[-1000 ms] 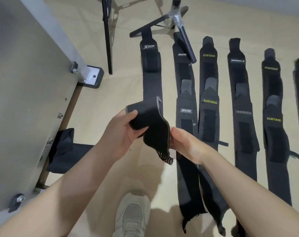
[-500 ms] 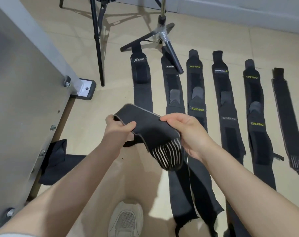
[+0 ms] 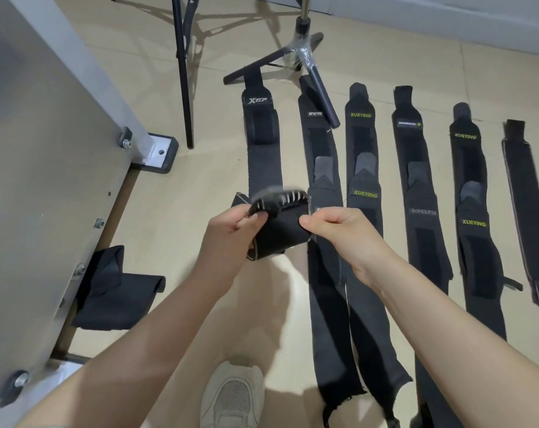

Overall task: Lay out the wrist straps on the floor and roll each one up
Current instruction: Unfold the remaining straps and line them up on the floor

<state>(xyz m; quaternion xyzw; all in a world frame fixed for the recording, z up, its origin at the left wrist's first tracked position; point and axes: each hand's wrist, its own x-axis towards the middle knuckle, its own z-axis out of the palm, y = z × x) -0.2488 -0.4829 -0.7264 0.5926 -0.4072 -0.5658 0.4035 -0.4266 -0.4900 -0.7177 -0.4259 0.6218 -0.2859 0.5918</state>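
1. The XTEP strap (image 3: 263,156) is black with a white logo near its far end. It lies flat on the floor at the left of the row. Its near end is lifted and curled into a loose roll (image 3: 280,230), and its striped tip (image 3: 277,200) is blurred.
2. The IINCYO strap (image 3: 322,211) lies flat beside it, black, with frayed threads at its near end.
3. Two XUEYING straps (image 3: 362,193) (image 3: 470,186) carry yellow-green lettering and lie flat.
4. The BOKEERSI strap (image 3: 422,211) lies between them.
5. A plain black strap (image 3: 527,205) with pale edging and a striped near end lies at the far right.
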